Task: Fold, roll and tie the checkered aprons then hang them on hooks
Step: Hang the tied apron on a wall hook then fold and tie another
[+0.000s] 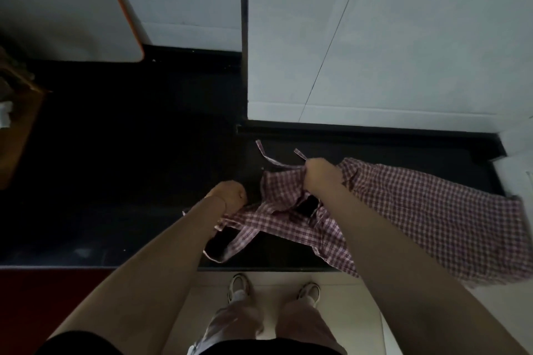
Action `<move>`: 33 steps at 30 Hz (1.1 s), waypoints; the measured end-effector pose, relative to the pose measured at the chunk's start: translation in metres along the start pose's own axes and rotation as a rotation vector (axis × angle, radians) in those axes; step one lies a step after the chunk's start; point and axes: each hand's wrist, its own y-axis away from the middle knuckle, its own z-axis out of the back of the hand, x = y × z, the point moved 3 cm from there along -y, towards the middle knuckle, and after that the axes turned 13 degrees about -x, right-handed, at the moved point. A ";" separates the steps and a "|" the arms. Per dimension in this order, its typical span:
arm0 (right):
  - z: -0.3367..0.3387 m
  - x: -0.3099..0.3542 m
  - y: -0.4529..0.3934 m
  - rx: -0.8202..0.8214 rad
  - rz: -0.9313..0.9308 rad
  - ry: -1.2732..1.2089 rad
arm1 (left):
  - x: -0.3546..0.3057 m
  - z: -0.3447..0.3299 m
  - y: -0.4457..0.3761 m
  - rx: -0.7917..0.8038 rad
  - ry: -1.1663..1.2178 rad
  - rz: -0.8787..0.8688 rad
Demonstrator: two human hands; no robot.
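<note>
While the checkered apron (403, 210) sprawls limp across the dark countertop (115, 167), the left hand (230, 196) grips its bunched end, the right hand (320, 174) apparently clenches its ties; soft, floppy cloth, best gathered by edges.

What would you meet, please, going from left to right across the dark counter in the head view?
Orange-rimmed white board → left hand → right hand → spread part of the checkered apron.
</note>
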 end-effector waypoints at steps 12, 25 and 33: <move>0.031 -0.017 0.006 -0.572 -0.119 -0.343 | -0.023 0.035 -0.025 -0.271 0.515 0.276; -0.043 -0.100 0.037 0.143 -0.617 -0.255 | -0.026 0.010 -0.014 -0.526 0.766 0.706; -0.050 -0.045 0.020 0.097 -0.102 -0.173 | -0.043 0.039 -0.002 -0.967 0.126 0.074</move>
